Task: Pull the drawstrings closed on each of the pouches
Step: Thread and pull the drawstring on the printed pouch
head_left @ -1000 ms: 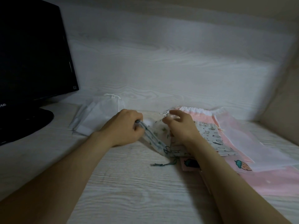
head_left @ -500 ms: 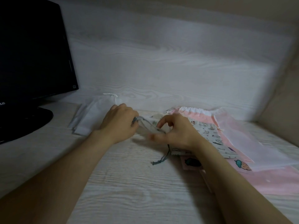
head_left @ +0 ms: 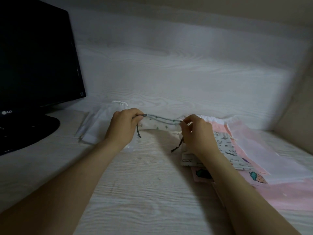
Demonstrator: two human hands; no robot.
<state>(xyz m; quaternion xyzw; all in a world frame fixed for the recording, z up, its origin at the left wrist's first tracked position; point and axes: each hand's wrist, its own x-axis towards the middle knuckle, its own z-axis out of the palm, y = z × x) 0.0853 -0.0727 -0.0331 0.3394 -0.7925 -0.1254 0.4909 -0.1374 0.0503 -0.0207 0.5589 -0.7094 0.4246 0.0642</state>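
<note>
The left hand [head_left: 123, 126] pinched one end of the green drawstring [head_left: 160, 118], and the right hand [head_left: 196, 133] pinched the other end. The printed pouch [head_left: 159, 128] was stretched between both hands over the tabletop [head_left: 144, 184], beside other pouches [head_left: 225, 150].

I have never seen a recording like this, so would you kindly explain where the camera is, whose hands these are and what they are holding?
There is no machine here: a person works with bare hands, and the single picture comes from a camera worn on their head, looking forward and down. The left hand and right hand each hold an end of the grey-green drawstring of a small printed pouch, held between them over the wooden desk. A white pouch lies behind the left hand; a pile of pink and patterned pouches lies at the right. A dark monitor stands at far left.
</note>
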